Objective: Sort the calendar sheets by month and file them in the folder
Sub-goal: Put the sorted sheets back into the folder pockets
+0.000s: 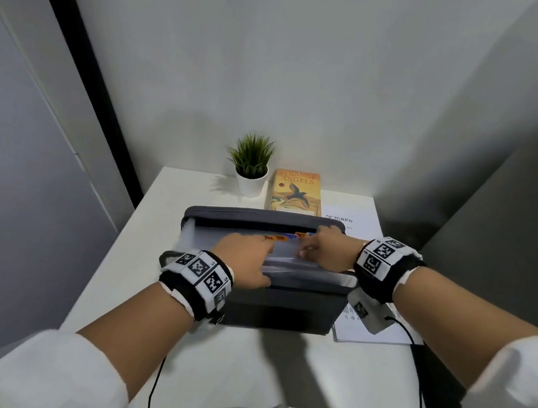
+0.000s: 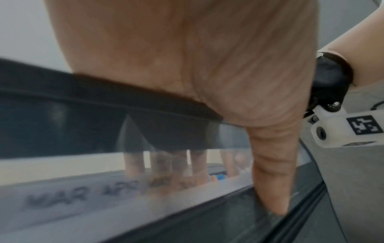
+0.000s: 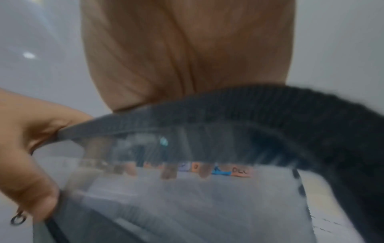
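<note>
A grey expanding folder stands open on the white desk, with coloured month tabs along its translucent dividers. My left hand reaches into the front pockets. Its thumb lies outside on the front wall and its fingers sit behind dividers marked MAR and APR. My right hand hooks over the dividers further back, and its fingers show through the plastic near the orange and blue tabs. A sheet headed OCTOBER lies flat on the right, partly behind the folder.
A small potted plant and a yellow book stand at the back of the desk. Another printed sheet pokes out beside the folder's right front corner. Walls close in on both sides. Cables hang from both wrists.
</note>
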